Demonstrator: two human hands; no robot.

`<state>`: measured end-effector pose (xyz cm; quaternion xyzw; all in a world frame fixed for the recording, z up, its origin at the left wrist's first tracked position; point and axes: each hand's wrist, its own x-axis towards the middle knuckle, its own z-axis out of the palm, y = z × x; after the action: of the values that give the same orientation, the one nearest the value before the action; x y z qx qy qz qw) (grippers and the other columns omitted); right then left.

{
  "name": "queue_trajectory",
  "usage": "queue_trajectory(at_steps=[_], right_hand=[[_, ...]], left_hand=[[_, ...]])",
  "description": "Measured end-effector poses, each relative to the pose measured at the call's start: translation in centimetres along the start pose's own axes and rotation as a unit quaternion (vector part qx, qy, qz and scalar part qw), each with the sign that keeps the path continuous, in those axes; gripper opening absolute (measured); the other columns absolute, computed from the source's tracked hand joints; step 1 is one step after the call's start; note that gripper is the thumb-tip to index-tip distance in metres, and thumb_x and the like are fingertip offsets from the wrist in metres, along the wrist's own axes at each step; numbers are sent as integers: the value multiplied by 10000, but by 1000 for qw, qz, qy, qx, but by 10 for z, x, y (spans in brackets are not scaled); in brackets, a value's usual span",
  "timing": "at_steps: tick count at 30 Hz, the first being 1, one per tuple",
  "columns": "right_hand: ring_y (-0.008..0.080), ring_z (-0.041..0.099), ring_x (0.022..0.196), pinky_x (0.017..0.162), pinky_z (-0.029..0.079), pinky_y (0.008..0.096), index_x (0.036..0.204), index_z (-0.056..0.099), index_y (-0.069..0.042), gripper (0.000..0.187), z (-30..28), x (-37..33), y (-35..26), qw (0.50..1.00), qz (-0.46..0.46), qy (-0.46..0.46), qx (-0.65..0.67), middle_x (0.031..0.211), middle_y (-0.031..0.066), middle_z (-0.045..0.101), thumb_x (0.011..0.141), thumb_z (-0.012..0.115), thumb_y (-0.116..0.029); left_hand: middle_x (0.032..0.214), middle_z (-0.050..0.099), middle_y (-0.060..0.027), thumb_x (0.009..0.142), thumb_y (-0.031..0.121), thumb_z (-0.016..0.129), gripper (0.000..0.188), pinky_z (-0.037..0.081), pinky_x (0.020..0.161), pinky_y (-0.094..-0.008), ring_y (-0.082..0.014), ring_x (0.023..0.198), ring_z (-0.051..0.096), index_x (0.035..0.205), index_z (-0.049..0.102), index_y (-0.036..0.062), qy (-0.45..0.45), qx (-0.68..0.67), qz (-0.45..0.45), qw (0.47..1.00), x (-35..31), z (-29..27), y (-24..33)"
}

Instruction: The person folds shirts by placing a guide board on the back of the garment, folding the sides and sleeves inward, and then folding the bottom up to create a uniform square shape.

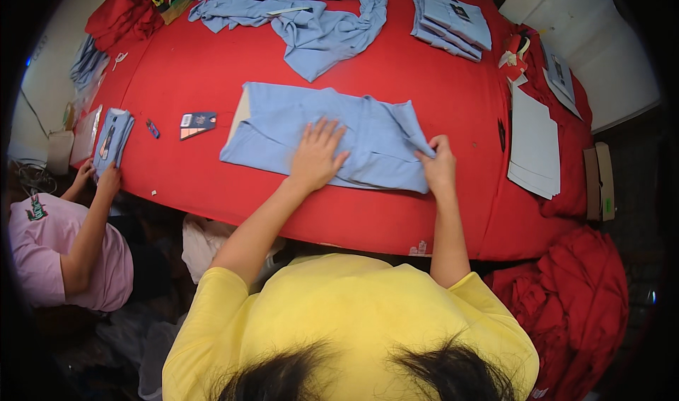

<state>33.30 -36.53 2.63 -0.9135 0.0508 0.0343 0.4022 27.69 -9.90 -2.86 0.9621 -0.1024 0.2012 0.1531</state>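
While a co-worker in pink [78, 256] grips a small folded bundle [112, 139] far left, blue snips [153, 128] and a dark hang tag [197, 124] lie between that and my blue garment [385, 146]. Garment's directly under my hands, long axis side to side, left end beyond both. My left hand [318, 159], nearer that end, lies over the middle, fingers slightly spread, blurred, covering cloth. Loose blue cloth [332, 37] sits just past the far edge. My right hand [440, 166] pinches the right end; folded stack [453, 25], pale sheets [534, 139] farther right.
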Motion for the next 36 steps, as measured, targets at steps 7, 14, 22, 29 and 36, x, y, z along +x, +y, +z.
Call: queue_trajectory(at_steps=[7, 14, 22, 29, 36], right_hand=[[316, 633, 974, 864, 491, 385, 1284, 522, -115, 505, -42, 9, 25, 992, -66, 102, 20, 1073, 223, 617, 805, 651, -17], [233, 579, 1078, 929, 449, 333, 1206, 608, 13, 446, -68, 29, 20, 974, -103, -84, 182, 1174, 153, 592, 772, 679, -61], [327, 520, 1198, 1009, 418, 374, 1365, 470, -83, 596, 73, -29, -153, 853, -383, -325, 140, 1359, 185, 466, 808, 676, -136], [376, 253, 1398, 1130, 248, 450, 1442, 359, -108, 572, 110, -29, -107, 943, -321, -84, -2, 1525, 202, 236, 930, 549, -281], [368, 159, 1431, 1127, 110, 599, 1448, 366, -117, 665, 174, -16, -81, 920, -332, 7, -207, 1535, 167, 246, 923, 480, -511]], left_hand=[[1148, 584, -111, 818, 137, 593, 366, 412, 873, -415, -274, 1053, 526, 1172, 607, 45, 57, -65, 59, 994, 29, 17, 83], [1288, 547, -123, 941, 395, 473, 496, 414, 949, -422, -292, 1128, 550, 1249, 570, 19, -228, -314, -173, 905, 58, -3, 65], [1324, 531, -159, 905, 720, 261, 881, 399, 1008, -410, -280, 1182, 529, 1401, 411, 7, -134, -743, -335, 563, 32, -104, -82], [1270, 559, -148, 837, 295, 695, 473, 407, 961, -440, -272, 1159, 524, 1188, 580, -2, -77, -464, -395, 789, -6, -61, -145], [1219, 499, -192, 814, 203, 693, 270, 422, 932, -416, -358, 1106, 471, 970, 631, -8, 36, 58, -296, 953, -7, -62, -138]])
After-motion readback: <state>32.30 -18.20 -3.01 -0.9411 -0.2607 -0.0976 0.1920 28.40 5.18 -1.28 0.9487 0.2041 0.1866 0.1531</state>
